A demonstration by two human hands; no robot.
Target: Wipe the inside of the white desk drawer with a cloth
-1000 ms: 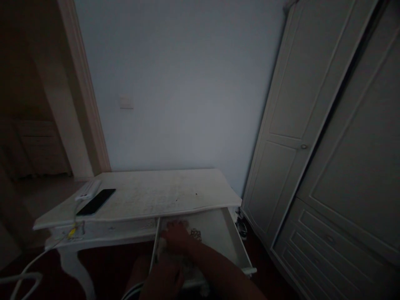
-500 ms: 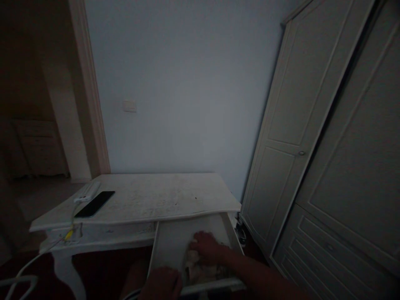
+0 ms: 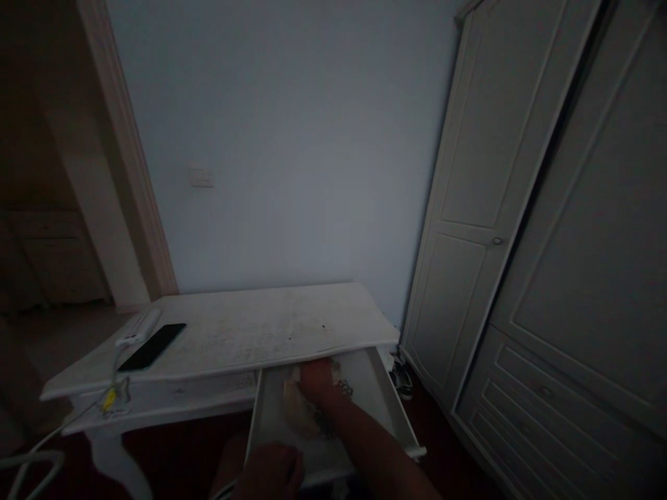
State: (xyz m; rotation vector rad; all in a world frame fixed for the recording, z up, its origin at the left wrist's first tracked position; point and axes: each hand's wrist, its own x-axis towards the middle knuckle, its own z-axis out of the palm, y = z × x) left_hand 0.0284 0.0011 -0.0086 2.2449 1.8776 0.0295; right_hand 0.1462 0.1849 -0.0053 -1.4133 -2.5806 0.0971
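An open white drawer juts out under the right part of a white desk. Inside it, toward the back left, lies a crumpled pale cloth with a dark lacy-looking pattern at its right side. My right hand reaches into the drawer and is closed on the cloth; its fingertips are hidden. At the drawer's front left corner is my left hand, its fingers curled over the front edge. The room is dim and fine detail is hard to make out.
A black phone and a white power strip lie on the desk's left end, with a cable hanging down. A white wardrobe stands at the right. Dark shoes are on the floor beside the desk.
My right hand has moved from the front right of the drawer toward its back left, and the cloth has shifted with it. My left hand stays at the drawer front.
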